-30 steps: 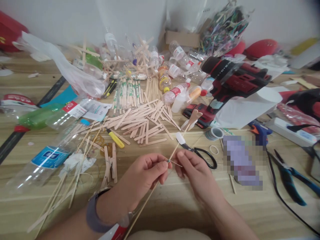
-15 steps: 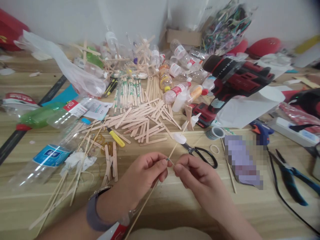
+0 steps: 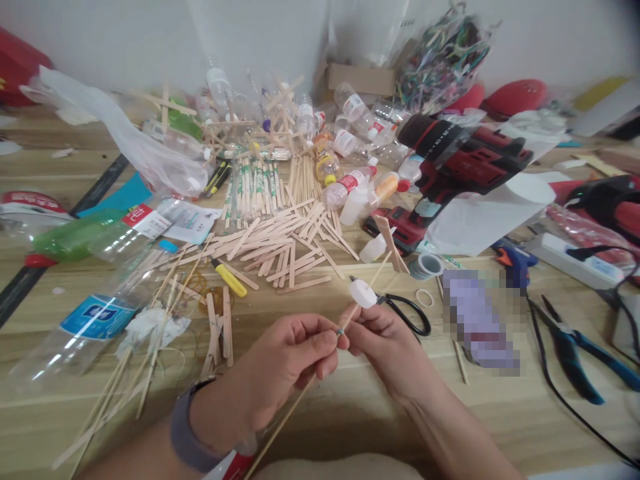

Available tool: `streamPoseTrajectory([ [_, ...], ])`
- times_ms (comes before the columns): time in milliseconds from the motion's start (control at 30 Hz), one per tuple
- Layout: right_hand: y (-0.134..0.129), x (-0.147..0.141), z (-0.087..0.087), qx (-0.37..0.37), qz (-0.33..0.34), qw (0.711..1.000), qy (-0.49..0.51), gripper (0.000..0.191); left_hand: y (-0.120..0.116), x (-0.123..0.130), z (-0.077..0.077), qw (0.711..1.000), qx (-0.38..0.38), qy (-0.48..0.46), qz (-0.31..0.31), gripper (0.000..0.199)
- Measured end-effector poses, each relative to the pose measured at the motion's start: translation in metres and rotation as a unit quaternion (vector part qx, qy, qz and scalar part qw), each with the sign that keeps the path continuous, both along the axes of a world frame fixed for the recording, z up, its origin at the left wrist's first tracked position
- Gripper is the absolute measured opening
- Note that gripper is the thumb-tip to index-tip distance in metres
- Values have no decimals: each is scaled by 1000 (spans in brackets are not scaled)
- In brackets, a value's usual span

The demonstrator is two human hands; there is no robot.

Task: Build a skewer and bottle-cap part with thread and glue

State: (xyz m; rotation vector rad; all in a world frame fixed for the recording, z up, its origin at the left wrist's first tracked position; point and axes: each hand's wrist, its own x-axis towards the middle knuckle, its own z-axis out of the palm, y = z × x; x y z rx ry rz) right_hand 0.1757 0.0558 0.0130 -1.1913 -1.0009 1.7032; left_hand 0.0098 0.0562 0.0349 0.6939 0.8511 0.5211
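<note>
A thin bamboo skewer (image 3: 284, 423) runs slantwise up from the lower edge through my fingers. My left hand (image 3: 295, 350) pinches it between thumb and fingers. A small greenish binding (image 3: 341, 331) sits around the skewer at my left fingertips. Close against this binding, my right hand (image 3: 383, 340) has its thumb and fingers drawn together beside the skewer; the thin strand in its pinch is mostly hidden. Farther up the skewer is a white oval piece (image 3: 363, 293), pierced by it. Black-handled scissors (image 3: 407, 317) lie just behind my right hand, partly covered.
Loose craft sticks (image 3: 280, 247) are heaped ahead, with several plastic bottles behind. A red cordless drill (image 3: 460, 160) stands to the right. Pliers (image 3: 575, 353) and a black cable (image 3: 547, 380) lie at far right. A yellow-handled cutter (image 3: 230, 277) and a blue-labelled bottle (image 3: 97, 317) are left.
My right hand has come in against the skewer, where before it drew a pale strand out from the binding. The skewer's upper end and white piece have shifted slightly to the right and downward.
</note>
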Motion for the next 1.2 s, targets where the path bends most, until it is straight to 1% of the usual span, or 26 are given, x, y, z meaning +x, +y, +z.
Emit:
streamPoseTrajectory([
  [100, 4, -2, -6, -27, -8, 999, 33, 29, -1, 2, 0, 999, -22, -31, -9, 30],
  [200, 7, -3, -13, -42, -1, 998, 36, 32, -2, 5, 0, 998, -35, -48, -16, 29],
  [333, 10, -6, -16, -25, 20, 999, 27, 34, -3, 6, -3, 999, -22, -41, -11, 26],
  [433, 8, -4, -13, -7, 27, 1000, -1, 36, -2, 4, -5, 1000, 14, -20, 5, 28],
  [533, 2, 3, -6, -28, 5, 1000, -4, 41, -2, 2, -5, 999, 37, 6, 16, 26],
  [633, -8, 12, 3, -50, -1, 999, -8, 46, -1, 0, -4, 999, 32, 29, 19, 26],
  [733, -15, 18, 11, -63, 19, 997, -34, 43, -1, 1, -5, 998, 34, 41, 15, 27],
  [833, -17, 17, 14, -73, 24, 996, -45, 40, -2, 1, -6, 998, 34, 43, 15, 26],
  [967, -14, 12, 10, -64, 20, 998, -16, 37, -3, 2, -4, 1000, 21, 18, 14, 26],
  [1100, -7, 7, 3, -39, 41, 997, 44, 38, -3, 2, 2, 1000, -13, -18, 0, 31],
  [1200, 0, 3, -2, 1, 29, 999, 38, 38, -1, 1, 1, 999, -42, -32, 1, 33],
])
